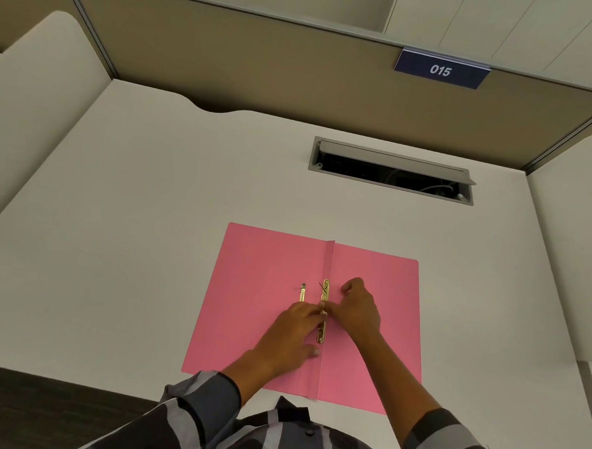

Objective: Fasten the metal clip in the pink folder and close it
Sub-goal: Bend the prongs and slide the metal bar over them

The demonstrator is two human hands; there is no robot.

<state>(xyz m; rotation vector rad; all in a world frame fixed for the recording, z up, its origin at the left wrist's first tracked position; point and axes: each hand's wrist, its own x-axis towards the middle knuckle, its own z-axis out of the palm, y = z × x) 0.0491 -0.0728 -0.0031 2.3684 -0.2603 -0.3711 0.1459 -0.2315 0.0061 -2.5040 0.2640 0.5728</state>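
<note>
Your pink folder (267, 291) lies open and flat on the white desk (134, 198), near the front edge, spine running away from you. The gold metal clip (323, 311) sits along the spine fold, roughly at mid-height. A second, shorter gold strip (302, 293) lies on the left flap just beside it, apart from the main bar.

Your left hand (292, 330) rests on the left flap, fingers reaching to the clip's middle; fingertips touch the bar, thumb stretched toward the lower end. Whether it pinches the metal or only presses on it, you cannot tell.

Your right hand (355, 310) comes from the right flap, fingers curled, thumb and forefinger meeting the clip at the same spot. Grip looks like a light pinch, not certain.

Behind the folder, an open cable hatch (393, 171) in the desk. A blue sign (440, 70) reading 015 hangs on the partition above.
</note>
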